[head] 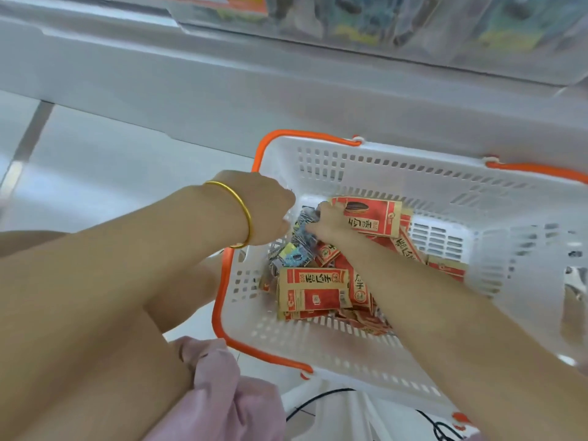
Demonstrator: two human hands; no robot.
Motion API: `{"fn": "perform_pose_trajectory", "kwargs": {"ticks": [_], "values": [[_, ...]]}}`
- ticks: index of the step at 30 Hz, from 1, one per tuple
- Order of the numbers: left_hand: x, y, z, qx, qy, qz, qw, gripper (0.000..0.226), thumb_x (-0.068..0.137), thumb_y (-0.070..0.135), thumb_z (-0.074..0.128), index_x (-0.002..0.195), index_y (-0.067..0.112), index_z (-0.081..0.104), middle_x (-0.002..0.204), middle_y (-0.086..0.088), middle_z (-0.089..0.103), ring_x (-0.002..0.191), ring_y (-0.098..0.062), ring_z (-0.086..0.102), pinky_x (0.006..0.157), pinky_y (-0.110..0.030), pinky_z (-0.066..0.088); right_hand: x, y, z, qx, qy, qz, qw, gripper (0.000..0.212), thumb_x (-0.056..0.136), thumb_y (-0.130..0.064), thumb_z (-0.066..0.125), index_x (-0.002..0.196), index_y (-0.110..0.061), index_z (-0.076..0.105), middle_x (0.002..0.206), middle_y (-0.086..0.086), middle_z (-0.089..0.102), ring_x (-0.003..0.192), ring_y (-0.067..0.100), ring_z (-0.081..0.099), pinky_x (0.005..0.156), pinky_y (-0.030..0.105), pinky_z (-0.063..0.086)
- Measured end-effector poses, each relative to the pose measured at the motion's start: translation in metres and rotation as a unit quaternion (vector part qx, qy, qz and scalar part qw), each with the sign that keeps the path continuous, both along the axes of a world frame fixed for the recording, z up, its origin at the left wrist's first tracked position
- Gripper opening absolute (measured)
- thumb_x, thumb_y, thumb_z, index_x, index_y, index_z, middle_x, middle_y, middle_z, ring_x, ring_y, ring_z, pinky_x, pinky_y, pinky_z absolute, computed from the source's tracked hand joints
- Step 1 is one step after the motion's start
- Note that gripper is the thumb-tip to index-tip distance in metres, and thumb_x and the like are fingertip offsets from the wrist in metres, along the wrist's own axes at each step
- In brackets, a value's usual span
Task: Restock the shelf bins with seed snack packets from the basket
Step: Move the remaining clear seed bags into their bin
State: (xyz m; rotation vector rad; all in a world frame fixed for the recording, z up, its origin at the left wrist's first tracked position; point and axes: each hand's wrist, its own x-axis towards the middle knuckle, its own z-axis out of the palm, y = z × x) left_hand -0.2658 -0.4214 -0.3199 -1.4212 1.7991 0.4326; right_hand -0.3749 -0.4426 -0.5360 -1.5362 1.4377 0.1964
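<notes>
Both hands in white perforated plastic basket (413, 173), orange handles. Blue-grey packets (300, 237), crinkled foil, lie between the hands: at 3 o'clock from left hand (267, 211), at 9 o'clock from right hand (329, 222). Cluster's long axis runs roughly 1 to 7.

Right hand's fingers curl onto the cluster's top, apparently gripping. Left hand is bent down with fingertips hidden, so hold cannot be told. Right looks nearer.

Red-and-kraft packets (313, 291) are flat, rectangular, matte, heaped toward 4 o'clock. Shelf bins (397, 30) at 12 o'clock, clear-fronted, blurred.
</notes>
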Motion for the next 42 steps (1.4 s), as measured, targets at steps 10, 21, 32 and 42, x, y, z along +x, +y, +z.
{"fn": "perform_pose_trajectory", "kwargs": {"ticks": [10,21,32,42], "values": [[-0.001,0.002,-0.003,-0.020,0.018,-0.025,0.999,0.039,0.099,0.039,0.031,0.134,0.021,0.041,0.125,-0.001,0.053,0.112,-0.021,0.053,0.073,-0.030,0.037,0.010,0.046,-0.012,0.044,-0.150,0.003,0.988,0.114,0.064,-0.027,0.087,0.150,-0.027,0.013,0.152,0.007,0.021,0.137,0.027,0.031,0.110,0.040,0.032],[0.000,0.005,0.001,-0.001,0.031,0.003,1.000,0.041,0.100,0.037,0.032,0.135,0.018,0.039,0.128,-0.003,0.052,0.114,-0.023,0.052,0.081,-0.032,0.040,-0.006,0.061,-0.001,0.095,-0.253,-0.307,0.913,0.101,0.062,-0.003,0.085,0.143,-0.028,0.030,0.139,-0.001,0.042,0.125,0.020,0.044,0.104,0.040,0.042],[-0.012,0.016,-0.031,0.124,0.106,0.190,0.968,0.048,0.093,0.040,0.048,0.134,0.016,0.039,0.113,-0.007,0.048,0.080,-0.017,0.050,0.062,-0.026,0.041,-0.044,0.044,0.061,0.136,-0.414,-0.440,0.785,0.070,0.078,0.018,0.062,0.133,-0.021,0.040,0.120,0.015,0.055,0.082,0.022,0.062,0.056,0.029,0.052],[-0.001,0.017,-0.079,0.017,0.161,0.286,0.944,0.027,0.094,0.014,0.051,0.120,0.009,0.046,0.099,-0.005,0.054,0.083,-0.020,0.053,0.068,-0.025,0.042,-0.075,0.039,0.070,0.115,-0.270,-0.415,0.861,0.056,0.087,0.009,0.055,0.134,-0.016,0.039,0.106,0.012,0.055,0.085,0.021,0.058,0.066,0.030,0.056]]}}
